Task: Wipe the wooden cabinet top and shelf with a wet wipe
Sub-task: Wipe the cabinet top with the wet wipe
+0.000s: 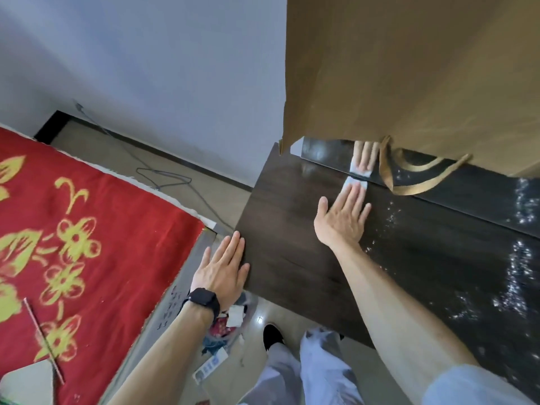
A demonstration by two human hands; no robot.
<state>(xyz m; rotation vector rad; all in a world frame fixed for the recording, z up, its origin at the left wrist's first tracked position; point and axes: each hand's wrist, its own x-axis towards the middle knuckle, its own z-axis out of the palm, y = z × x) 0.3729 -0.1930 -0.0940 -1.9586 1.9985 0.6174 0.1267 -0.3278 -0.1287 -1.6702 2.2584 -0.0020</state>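
**Cabinet top** (292,258): dark wood-grain surface filling the centre and right of the head view. Its near left corner juts out over the tiled floor. Bright specks are scattered over its right half; the blur leaves it unclear whether they are moisture or dust.

**Wet wipe** (354,186): small, white and folded. It lies on the cabinet top at its rear edge, against the glossy back panel (327,154), which mirrors the wipe and the fingertips above it.

**Right hand** (343,219): palm down, fingers straight and close together. The fingertips press the wet wipe flat to the wood, with no finger curled round it.

**Left hand** (222,267): flat, fingers straight and slightly spread. It rests on the left edge of the cabinet top and holds nothing. There is a black watch (203,299) on the wrist.

**Paper bag** (409,68): large and brown, taking up the upper right. Its looped handles (420,187) lie on the cabinet top just to the right of the wet wipe.

**Red blanket** (87,229): yellow flower pattern, spread across the left of the view, beside the left hand.

**Cable** (163,176): thin and dark, looped on the floor along the wall, between the blanket and the cabinet.

**Scraps** (230,320): crumpled paper and coloured bits heaped on the floor below the left wrist.

**Pale trousers** (321,372) and one **dark shoe** (273,336): bottom centre, near the front edge of the cabinet.
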